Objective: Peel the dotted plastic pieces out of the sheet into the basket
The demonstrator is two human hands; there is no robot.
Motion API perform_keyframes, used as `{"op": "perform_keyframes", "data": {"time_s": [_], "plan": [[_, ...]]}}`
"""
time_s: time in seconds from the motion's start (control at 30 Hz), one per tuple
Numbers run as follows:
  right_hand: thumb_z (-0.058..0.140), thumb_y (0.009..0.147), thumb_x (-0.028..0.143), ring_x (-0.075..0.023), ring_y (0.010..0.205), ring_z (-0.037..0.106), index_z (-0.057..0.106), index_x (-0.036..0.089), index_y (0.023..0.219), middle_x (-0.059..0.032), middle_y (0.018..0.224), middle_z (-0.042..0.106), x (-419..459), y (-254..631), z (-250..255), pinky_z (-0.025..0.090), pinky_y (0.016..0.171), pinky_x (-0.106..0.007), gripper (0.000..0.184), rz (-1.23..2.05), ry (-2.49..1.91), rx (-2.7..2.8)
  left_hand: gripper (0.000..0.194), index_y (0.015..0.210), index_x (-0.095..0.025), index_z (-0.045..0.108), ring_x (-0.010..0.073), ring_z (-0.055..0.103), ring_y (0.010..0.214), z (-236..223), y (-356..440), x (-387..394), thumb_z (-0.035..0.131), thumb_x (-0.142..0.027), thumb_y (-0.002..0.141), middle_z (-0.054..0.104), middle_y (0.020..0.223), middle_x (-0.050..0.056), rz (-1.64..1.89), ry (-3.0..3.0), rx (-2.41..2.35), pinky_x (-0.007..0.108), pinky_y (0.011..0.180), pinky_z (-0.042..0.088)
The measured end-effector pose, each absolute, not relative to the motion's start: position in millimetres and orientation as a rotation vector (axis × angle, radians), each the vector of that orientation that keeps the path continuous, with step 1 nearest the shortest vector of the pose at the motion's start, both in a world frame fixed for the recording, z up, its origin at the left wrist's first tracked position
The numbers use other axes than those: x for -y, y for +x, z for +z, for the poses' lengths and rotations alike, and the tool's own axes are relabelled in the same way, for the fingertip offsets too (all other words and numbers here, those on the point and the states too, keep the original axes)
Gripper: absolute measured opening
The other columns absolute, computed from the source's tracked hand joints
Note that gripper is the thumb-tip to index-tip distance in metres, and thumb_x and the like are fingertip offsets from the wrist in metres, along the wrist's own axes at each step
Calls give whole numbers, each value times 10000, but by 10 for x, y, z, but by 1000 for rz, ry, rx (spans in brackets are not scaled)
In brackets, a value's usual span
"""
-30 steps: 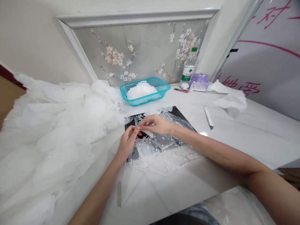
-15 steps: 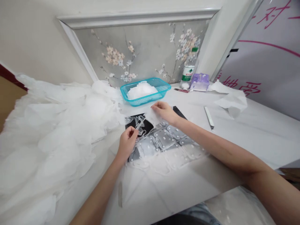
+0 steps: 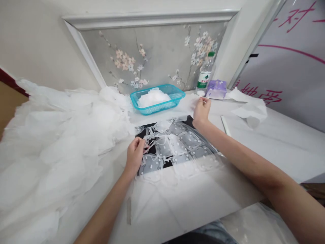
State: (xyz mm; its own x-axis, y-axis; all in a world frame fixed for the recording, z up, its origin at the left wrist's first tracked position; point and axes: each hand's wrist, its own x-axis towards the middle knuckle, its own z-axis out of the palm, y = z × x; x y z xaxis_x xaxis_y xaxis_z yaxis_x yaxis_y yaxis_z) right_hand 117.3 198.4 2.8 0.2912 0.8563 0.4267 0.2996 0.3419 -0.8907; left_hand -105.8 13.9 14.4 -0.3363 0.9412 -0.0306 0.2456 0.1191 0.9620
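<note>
The left hand [image 3: 136,154] has its grip pinched closed on the translucent sheet [image 3: 177,147], which lies over the surface's [image 3: 264,149] middle; the right hand [image 3: 202,110] has fingertips together near the surface's back edge, contents unclear.

Basket [image 3: 175,96]: turquoise, meshed
Bottle cap [image 3: 211,54]: green
Packet [image 3: 216,90]: purple
Panel [image 3: 162,51]: grey, pink and white blossoms
Writing [image 3: 297,16]: magenta
Heaped sheets [image 3: 58,135]: translucent white

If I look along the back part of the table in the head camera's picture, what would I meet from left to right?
Big white pile → teal basket → green-capped bottle → purple packet → crumpled white sheet.
</note>
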Motion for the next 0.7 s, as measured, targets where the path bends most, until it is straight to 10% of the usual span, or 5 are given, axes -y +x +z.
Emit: {"op": "perform_keyframes", "data": {"time_s": [0.23,0.43,0.7], "plan": [[679,728,359,-250,1134,516,596,165,1119,-116,1179,601,-1649,891,20,360,990,-417,444,692,-877,2390,311,834,-244,493,158,566,650,197,-958,-59,574,-525,729,610,785,-19,788,1831,-1905,250,577,372],[542,838,233,-220,1026,585,666,167,1030,-82,1053,673,-1626,916,9,422,921,-362,237,403,-891,2452,77,801,-258,475,167,573,625,223,-921,-26,504,-229,735,613,709,-35,522,2091,-2013,249,548,323],[405,782,43,-240,1171,489,595,148,1206,-101,1300,537,-1708,1064,-40,370,1013,-384,476,204,-1215,2072,235,876,-260,454,187,546,594,300,-1266,-106,474,-148,671,605,743,-6,605,1796,-2406,258,500,288]]}}
